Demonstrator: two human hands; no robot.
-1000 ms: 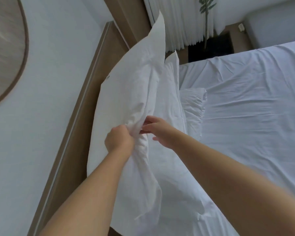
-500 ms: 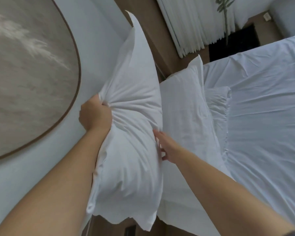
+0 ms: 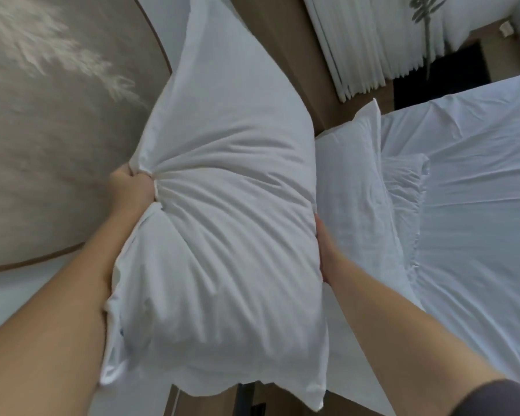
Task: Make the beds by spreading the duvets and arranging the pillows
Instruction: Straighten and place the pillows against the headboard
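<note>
On the right of your view lies the bed (image 3: 478, 205), its white duvet (image 3: 463, 295) already spread, with a second pillow (image 3: 351, 181) propped against the headboard (image 3: 282, 49) — the slot your held one likely goes beside. The pillow (image 3: 228, 220) you carry is lifted off the bed, directly ahead between both arms, its long axis running away from you and tilted up toward the wall. Your left hand (image 3: 131, 190) sits at its left edge, fingers (image 3: 123, 175) clamped tight on a bunched fold of the case. Your right hand (image 3: 324, 253) lies flat against the right edge — nearer the bed and the resting pillow; whether those fingers curl behind the pillow you cannot tell.
</note>
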